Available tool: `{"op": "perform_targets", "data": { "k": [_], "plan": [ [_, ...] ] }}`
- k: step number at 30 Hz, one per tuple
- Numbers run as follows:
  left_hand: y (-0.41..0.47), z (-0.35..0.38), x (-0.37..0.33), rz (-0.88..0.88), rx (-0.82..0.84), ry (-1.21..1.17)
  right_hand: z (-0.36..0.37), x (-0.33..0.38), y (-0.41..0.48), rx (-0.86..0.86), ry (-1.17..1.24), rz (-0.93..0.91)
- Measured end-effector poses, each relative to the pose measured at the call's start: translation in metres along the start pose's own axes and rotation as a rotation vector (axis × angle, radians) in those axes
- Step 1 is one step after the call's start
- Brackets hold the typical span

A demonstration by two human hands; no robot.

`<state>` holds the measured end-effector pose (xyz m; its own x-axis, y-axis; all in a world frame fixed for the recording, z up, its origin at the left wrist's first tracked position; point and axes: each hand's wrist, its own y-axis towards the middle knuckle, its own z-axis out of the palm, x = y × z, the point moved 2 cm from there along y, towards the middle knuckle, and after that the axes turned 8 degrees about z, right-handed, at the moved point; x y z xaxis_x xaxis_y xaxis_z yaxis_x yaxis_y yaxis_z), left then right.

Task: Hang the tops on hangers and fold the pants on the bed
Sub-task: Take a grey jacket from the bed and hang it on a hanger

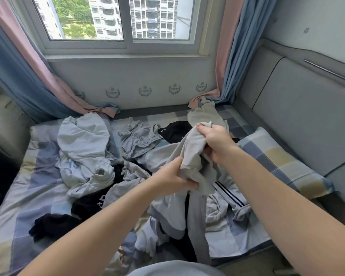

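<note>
A grey garment (193,148) is lifted above the bed (38,188). My right hand (217,143) grips its upper bunched end. My left hand (176,179) grips it lower down, near a stitched hem. A long grey part of it hangs down toward the bed's near edge. Under it lies a heap of clothes: a pale blue top (84,148) at the left, a grey-blue crumpled piece (139,141) in the middle, black garments (56,224) at the near left and a striped-trim piece (231,196) at the right. No hanger is in view.
A checked pillow (283,162) lies at the right against the padded grey headboard (299,108). Curtains (34,76) hang at both sides of the window (115,22) and bunch onto the bed's far corners. A beige cloth (205,114) lies at the far right.
</note>
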<state>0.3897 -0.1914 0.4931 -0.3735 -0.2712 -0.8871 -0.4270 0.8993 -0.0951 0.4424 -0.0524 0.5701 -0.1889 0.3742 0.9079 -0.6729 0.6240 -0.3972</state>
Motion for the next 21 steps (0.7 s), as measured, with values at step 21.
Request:
{"op": "perform_targets", "data": {
  "k": [21],
  "plan": [
    [0.025,-0.065,-0.019,-0.225,-0.545,-0.465,-0.002,-0.1,-0.039,-0.105,-0.738,-0.641]
  ]
}}
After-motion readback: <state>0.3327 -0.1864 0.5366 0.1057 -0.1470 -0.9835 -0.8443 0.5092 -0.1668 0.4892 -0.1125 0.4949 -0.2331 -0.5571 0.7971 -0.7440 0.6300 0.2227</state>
